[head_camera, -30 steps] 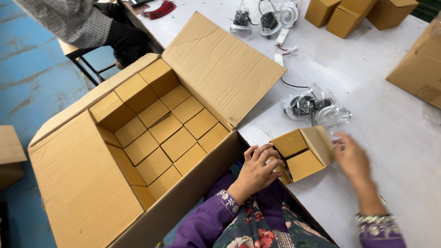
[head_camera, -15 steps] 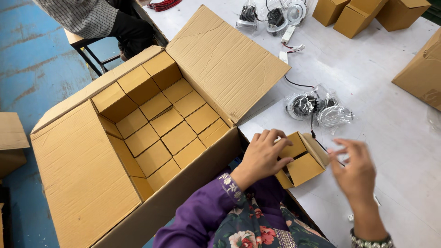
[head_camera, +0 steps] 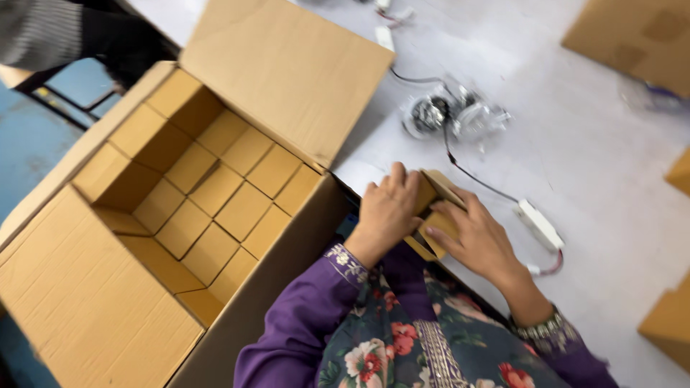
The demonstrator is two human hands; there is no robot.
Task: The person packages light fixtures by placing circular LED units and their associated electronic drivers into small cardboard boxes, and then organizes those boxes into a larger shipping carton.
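A small brown cardboard box (head_camera: 435, 208) sits at the near edge of the white table (head_camera: 575, 158), held between both hands. My left hand (head_camera: 388, 208) grips its left side with the fingers over the top. My right hand (head_camera: 474, 237) presses on its right side and flap. To the left stands a large open carton (head_camera: 180, 208), packed with several small brown boxes in rows; one corner at the left is empty.
A bagged lamp part (head_camera: 453, 115) with a black cable and a white adapter (head_camera: 539, 224) lies on the table beyond my hands. Other brown boxes (head_camera: 632, 36) sit at the far right. Another person's dark sleeve (head_camera: 108, 36) is at the upper left.
My right hand has come onto the small box, which was only in my left hand before. The view has moved closer and shifted left.
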